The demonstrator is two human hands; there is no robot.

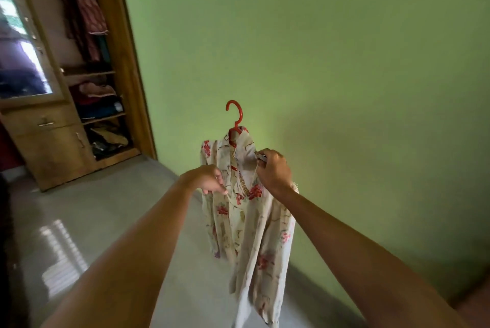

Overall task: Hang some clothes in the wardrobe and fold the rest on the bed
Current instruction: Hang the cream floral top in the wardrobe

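Left hand [209, 179] and right hand [273, 171] each pinched the dress [254, 235] below its hanger [235, 130], hook upright above them; wardrobe [53, 152] stood well left, nearer the left hand

The cream floral cloth garment [254, 221] hangs on the red plastic hanger [234, 115] at centre, the left hand [209, 177] pinching its left edge and the right hand [273, 171] gripping its right shoulder, with the green painted wall [331, 49] behind and the open wooden wardrobe [124, 62] far left, folded clothes [98, 99] on its shelves.
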